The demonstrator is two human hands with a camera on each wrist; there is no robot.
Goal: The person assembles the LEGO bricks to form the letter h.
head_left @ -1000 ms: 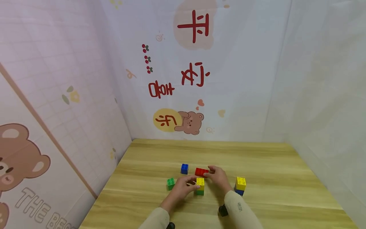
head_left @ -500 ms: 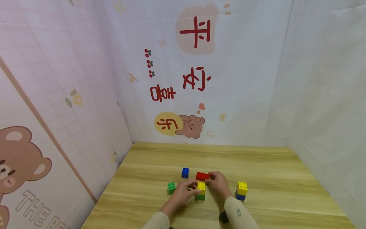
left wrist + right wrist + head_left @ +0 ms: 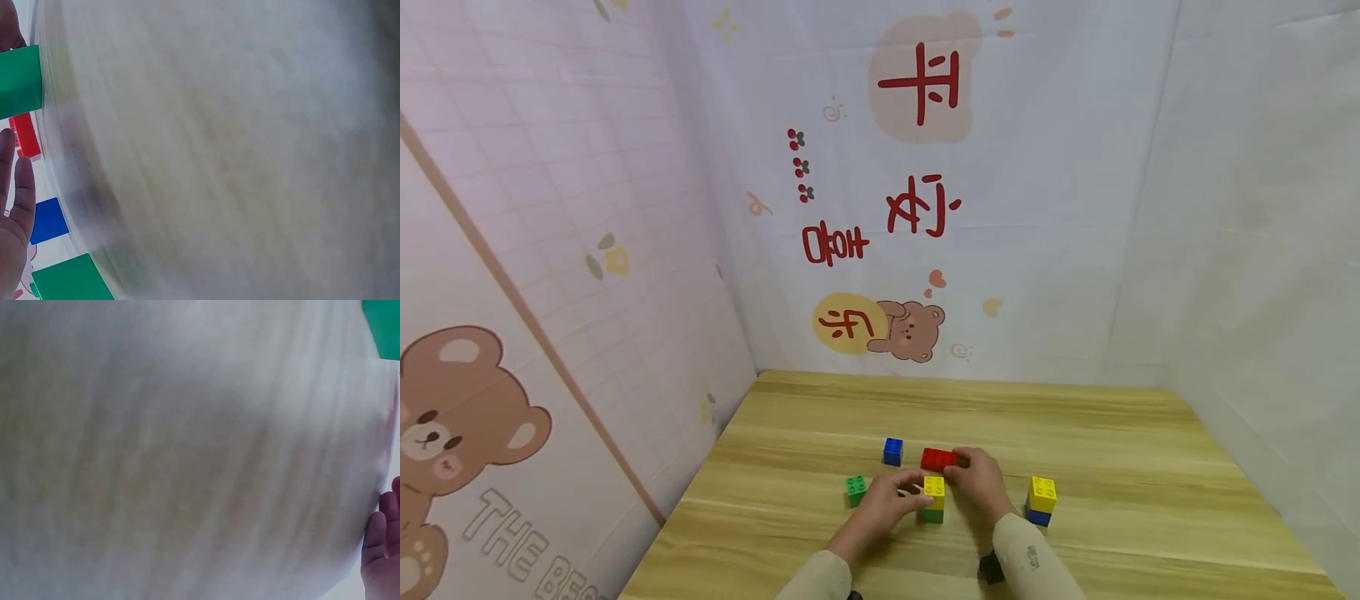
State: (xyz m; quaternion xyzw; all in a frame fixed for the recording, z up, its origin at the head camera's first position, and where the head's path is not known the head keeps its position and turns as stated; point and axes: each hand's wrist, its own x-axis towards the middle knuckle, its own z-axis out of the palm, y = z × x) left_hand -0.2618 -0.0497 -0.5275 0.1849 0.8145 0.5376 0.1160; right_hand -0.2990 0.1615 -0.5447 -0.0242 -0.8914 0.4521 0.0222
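In the head view, my left hand (image 3: 883, 500) has its thumb and index finger at a small stack of a yellow brick (image 3: 934, 486) on a green brick (image 3: 932, 516), seemingly pinching it; the contact is partly hidden. Beyond the stack, my right hand (image 3: 979, 482) holds the right end of a flat red brick (image 3: 937, 459) between thumb and fingers. Left of these lie a blue brick (image 3: 892, 452) and a loose green brick (image 3: 856, 491). In the left wrist view the left fingers (image 3: 24, 194) are spread. The right wrist view catches only some right fingers (image 3: 375, 537).
To the right stands another stack, a yellow brick (image 3: 1042, 492) on a blue brick (image 3: 1039, 517). Everything rests on a wooden table (image 3: 1097, 442). Printed white cloth walls (image 3: 1045, 208) enclose its back and sides.
The head view has shifted slightly. My right fingers have come down a little closer on the red brick. The bricks keep their places, and the left hand stays at the stack.
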